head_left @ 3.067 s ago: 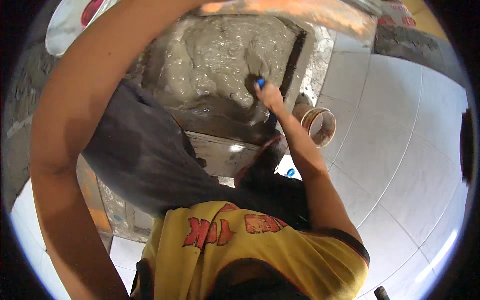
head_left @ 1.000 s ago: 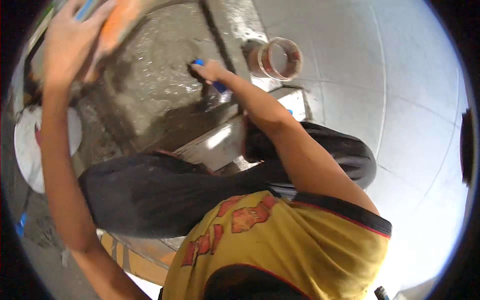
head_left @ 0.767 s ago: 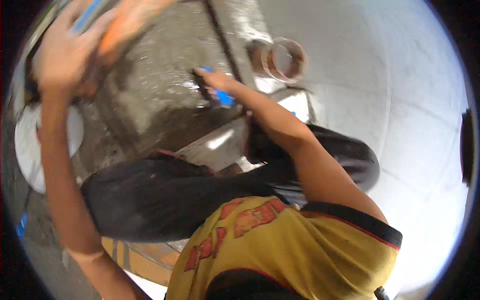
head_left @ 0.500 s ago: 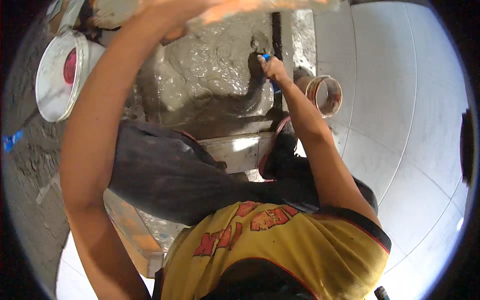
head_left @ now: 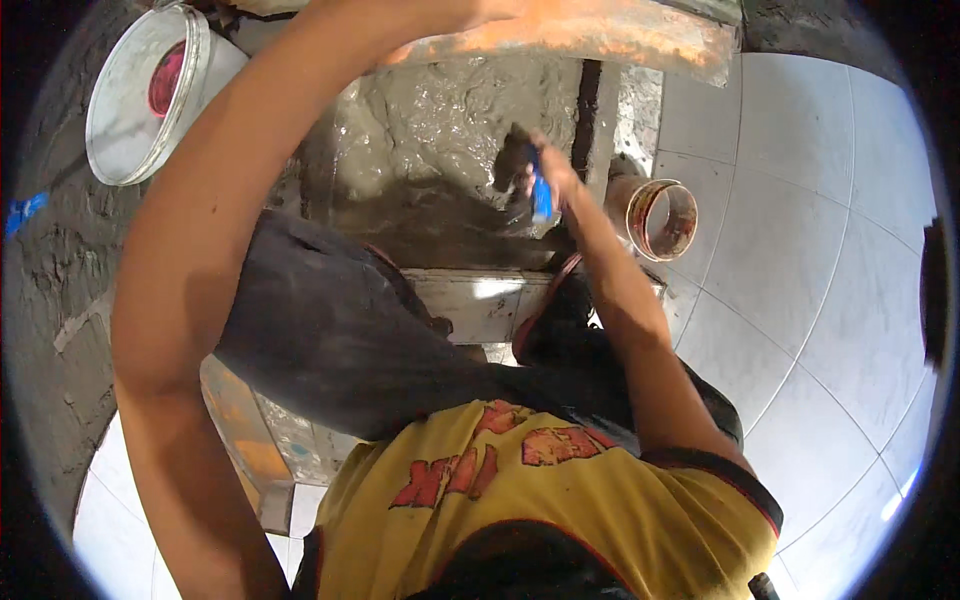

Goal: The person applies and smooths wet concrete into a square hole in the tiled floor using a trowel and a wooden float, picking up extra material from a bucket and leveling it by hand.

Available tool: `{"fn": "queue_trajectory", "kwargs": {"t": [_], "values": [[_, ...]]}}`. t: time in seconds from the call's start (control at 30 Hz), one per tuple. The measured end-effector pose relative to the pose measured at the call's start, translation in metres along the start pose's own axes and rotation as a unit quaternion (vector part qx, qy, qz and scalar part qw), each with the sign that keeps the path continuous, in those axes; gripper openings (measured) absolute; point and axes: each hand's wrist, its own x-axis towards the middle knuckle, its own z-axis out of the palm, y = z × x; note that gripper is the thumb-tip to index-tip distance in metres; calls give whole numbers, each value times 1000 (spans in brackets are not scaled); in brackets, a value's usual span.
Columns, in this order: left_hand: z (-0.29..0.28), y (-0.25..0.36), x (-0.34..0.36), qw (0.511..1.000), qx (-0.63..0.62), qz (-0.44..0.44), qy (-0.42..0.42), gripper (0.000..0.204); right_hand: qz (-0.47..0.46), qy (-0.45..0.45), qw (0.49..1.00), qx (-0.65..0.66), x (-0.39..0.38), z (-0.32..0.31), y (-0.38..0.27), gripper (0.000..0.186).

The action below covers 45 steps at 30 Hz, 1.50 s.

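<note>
The right hand (head_left: 558, 172) is closed around the blue handle of a hand tool (head_left: 542, 198), whose dark head points away from the fingers, up and to the left, at the wet grey mix (head_left: 440, 115); shadow there makes it hard to tell how deep the head sits. The mix spreads mostly to the left of this hand, glossy and lumpy, with a dark strip (head_left: 588, 105) along its edge just to the hand's right. The left hand (head_left: 490, 9) is at the upper edge, ahead and to the left of the right hand, and is mostly cut off, so I cannot tell whether it is open or gripping. Just beside it, reaching to its right, is an orange-stained board (head_left: 620, 38), which lies across the far side of the mix. To the right of the right hand stand 2 things close together: a bare strip of speckled ledge (head_left: 638, 100) and a small round tub (head_left: 664, 220), its stained mouth facing the camera. Farther right is a floor of pale tiles (head_left: 780, 250). Well to the left of both hands, past the left forearm, is a white bucket (head_left: 130, 100) with something red (head_left: 167, 80) inside.
</note>
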Motion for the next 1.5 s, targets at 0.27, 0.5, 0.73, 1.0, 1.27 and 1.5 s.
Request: {"fn": "queue_trajectory", "kwargs": {"t": [0.27,0.5,0.73,1.0,1.27,1.5], "values": [[30,-9,14,964,7,191,183,29,-298,326,759,-478,64,-70,-42,59],[-5,16,10,999,41,6,-19,31,-212,209,859,-418,18,-38,31,72],[17,14,32,998,0,-39,-58,21,-320,287,778,-458,63,-72,-35,60],[9,-5,22,999,-14,31,7,27,-273,304,751,-518,33,-54,-16,68],[19,-9,15,990,68,81,93,37,-96,145,939,-298,-24,-15,43,57],[19,6,11,993,9,74,94,34,-260,347,738,-517,-5,-27,-28,53]]}}
